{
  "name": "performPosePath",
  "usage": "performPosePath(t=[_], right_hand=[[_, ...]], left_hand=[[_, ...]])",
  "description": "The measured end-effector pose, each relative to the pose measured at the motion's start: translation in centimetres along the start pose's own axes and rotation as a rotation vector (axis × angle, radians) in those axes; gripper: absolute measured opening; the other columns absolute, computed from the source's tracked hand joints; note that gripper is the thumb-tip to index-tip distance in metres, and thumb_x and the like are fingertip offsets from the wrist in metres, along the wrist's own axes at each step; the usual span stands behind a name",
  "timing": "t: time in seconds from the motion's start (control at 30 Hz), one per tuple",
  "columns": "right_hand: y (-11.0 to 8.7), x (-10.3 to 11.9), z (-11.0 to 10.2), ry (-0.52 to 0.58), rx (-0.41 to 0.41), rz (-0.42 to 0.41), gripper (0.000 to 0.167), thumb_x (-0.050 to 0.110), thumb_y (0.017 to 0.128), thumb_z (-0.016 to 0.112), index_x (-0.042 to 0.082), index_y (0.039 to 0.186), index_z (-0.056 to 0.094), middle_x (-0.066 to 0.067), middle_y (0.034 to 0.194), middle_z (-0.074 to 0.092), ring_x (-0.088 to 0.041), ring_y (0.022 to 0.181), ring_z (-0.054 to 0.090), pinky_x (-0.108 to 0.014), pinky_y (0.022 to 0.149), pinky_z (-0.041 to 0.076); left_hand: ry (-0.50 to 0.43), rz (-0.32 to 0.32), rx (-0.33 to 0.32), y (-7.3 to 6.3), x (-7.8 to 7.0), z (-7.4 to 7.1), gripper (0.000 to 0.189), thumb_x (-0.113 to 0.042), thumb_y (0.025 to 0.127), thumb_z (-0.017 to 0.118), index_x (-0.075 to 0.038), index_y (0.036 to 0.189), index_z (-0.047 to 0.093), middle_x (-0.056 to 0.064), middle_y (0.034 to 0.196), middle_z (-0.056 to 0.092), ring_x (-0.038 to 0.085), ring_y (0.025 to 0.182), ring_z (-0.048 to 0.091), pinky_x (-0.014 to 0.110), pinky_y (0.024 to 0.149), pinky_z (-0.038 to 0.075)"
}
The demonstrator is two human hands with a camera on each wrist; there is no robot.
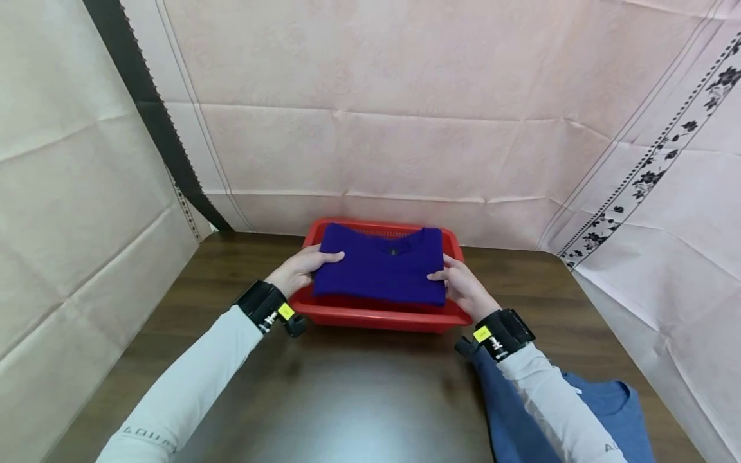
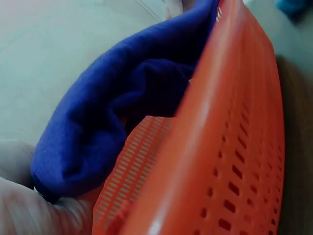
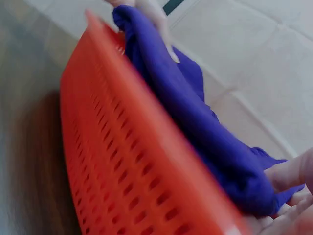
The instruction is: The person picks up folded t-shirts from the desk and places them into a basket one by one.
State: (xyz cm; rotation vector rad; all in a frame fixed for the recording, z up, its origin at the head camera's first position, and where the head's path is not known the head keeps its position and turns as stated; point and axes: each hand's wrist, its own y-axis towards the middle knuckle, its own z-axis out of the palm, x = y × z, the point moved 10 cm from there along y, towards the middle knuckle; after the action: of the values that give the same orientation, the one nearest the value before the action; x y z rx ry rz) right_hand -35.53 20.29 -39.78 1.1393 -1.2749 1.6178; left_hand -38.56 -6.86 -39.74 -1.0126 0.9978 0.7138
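Observation:
A folded purple shirt (image 1: pixel 379 267) with its neckline toward the back lies across the opening of a red plastic basket (image 1: pixel 376 316). My left hand (image 1: pixel 301 267) grips the shirt's left side, thumb on top and fingers underneath. At the opposite side, my right hand (image 1: pixel 461 283) pinches the right edge between thumb and fingers. The left wrist view shows the purple cloth (image 2: pixel 98 112) bulging above the basket's slotted inside. From the right wrist, the shirt's rolled front edge (image 3: pixel 195 122) is seen just over the basket rim.
A blue shirt (image 1: pixel 604 411) lies on the brown wooden table (image 1: pixel 336 392) at the front right, partly under my right forearm. Pale patterned cloth (image 1: pixel 405 154) hangs behind the table, with more at both sides. The basket stands near the table's back edge.

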Motion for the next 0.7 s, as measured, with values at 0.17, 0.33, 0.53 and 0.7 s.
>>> performPosePath(t=[0.17, 0.33, 0.53, 0.7], right_hand=[[0.9, -0.6, -0.3, -0.116, -0.069, -0.019, 0.075, -0.009, 0.096, 0.043, 0.011, 0.163, 0.016, -0.02, 0.159, 0.036, -0.037, 0.139, 0.044, -0.056, 0.113, 0.039], [1.0, -0.8, -0.6, -0.258, -0.115, -0.033, 0.08, -0.012, 0.094, 0.043, 0.013, 0.163, 0.011, -0.023, 0.157, 0.036, -0.04, 0.138, 0.043, -0.058, 0.111, 0.04], [1.2, -0.5, -0.5, -0.456, -0.13, -0.082, 0.091, -0.015, 0.09, 0.045, 0.015, 0.164, 0.002, -0.022, 0.165, 0.02, -0.04, 0.148, 0.027, -0.059, 0.12, 0.025], [1.4, -0.1, 0.0, -0.737, -0.172, -0.16, 0.094, -0.013, 0.09, 0.055, 0.013, 0.163, 0.002, -0.024, 0.166, 0.016, -0.043, 0.144, 0.033, -0.056, 0.116, 0.032]], left_hand=[[0.045, -0.002, -0.017, 1.8, 1.0, 0.1, 0.061, -0.017, 0.106, 0.056, -0.009, 0.159, 0.027, 0.019, 0.15, 0.047, 0.029, 0.125, 0.057, 0.044, 0.108, 0.047], [0.085, -0.028, -0.027, 2.4, 1.9, 0.0, 0.061, -0.016, 0.106, 0.055, -0.007, 0.158, 0.026, 0.021, 0.149, 0.048, 0.032, 0.127, 0.055, 0.049, 0.11, 0.044], [0.13, -0.052, -0.023, 2.8, 2.2, 0.3, 0.06, -0.006, 0.104, 0.053, -0.002, 0.157, 0.024, 0.024, 0.15, 0.045, 0.035, 0.132, 0.051, 0.051, 0.111, 0.043], [0.248, -0.044, -0.038, 2.7, 2.3, 0.1, 0.087, 0.0, 0.1, 0.055, -0.005, 0.162, -0.006, 0.022, 0.166, 0.017, 0.038, 0.148, 0.03, 0.053, 0.119, 0.03]])
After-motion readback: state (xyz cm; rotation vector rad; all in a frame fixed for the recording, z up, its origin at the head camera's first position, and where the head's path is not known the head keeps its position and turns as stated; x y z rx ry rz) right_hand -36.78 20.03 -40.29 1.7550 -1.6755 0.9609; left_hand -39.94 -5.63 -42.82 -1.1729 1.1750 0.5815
